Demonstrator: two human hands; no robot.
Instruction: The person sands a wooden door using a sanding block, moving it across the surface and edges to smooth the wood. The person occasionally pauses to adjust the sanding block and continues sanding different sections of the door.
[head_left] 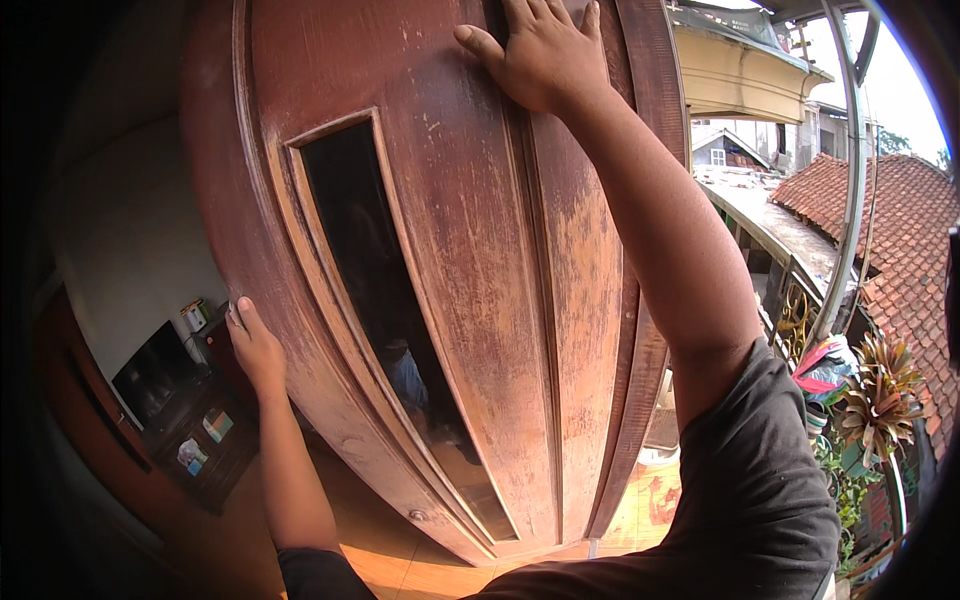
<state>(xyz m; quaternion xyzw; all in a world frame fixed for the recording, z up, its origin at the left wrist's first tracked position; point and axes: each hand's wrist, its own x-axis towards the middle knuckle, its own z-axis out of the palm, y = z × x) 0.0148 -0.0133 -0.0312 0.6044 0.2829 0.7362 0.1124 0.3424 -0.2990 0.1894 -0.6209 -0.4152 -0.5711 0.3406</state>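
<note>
A brown wooden door (470, 240) with worn, faded paint fills the middle of the view. A narrow dark glass pane (350, 220) with a raised wooden frame runs down it. My left hand (256, 345) is closed on the door's left edge, its fingertips partly hidden there. Higher up, my right hand (545, 50) lies flat against the upper right part of the door, palm down and fingers spread. It holds nothing. The fingertips near the top are partly cut off by the frame's edge.
A dim room on the left has a television (155, 372) and a dark cabinet (205, 440). Orange tiles (400, 560) cover the floor below. To the right are a metal post (850, 180), a potted plant (880, 400), a railing and a tiled roof (900, 240).
</note>
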